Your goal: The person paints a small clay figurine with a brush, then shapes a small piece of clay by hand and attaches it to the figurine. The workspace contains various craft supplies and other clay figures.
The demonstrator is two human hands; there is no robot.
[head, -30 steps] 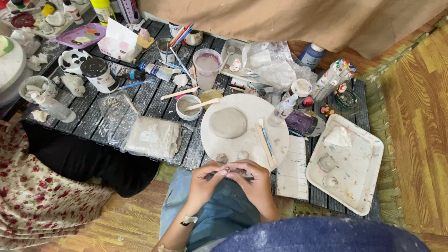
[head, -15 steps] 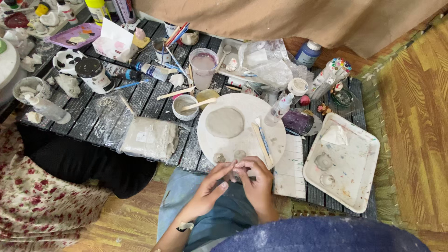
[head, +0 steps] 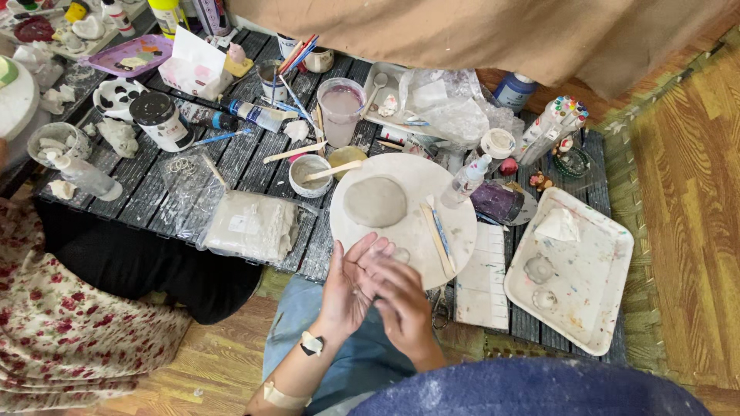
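Note:
My left hand (head: 348, 286) and my right hand (head: 402, 302) are pressed flat together, palm against palm, over my lap at the near edge of a round white board (head: 456, 217). Whatever lies between the palms is hidden. On the board sit a flattened grey clay disc (head: 375, 202), a wooden stick with a blue tool (head: 438, 233) beside it, and a small clay lump (head: 400, 253) just past my fingertips.
A plastic-wrapped clay block (head: 250, 225) lies left of the board. A small bowl (head: 308, 174), a cup of cloudy water (head: 341, 109), a spray bottle (head: 467, 180) and jars crowd the dark slatted table. A white tray (head: 609, 258) sits right. A person in floral cloth (head: 54, 331) sits left.
My hands had held a thin piece between the fingertips; now they have closed flat against each other and shifted slightly toward the board.

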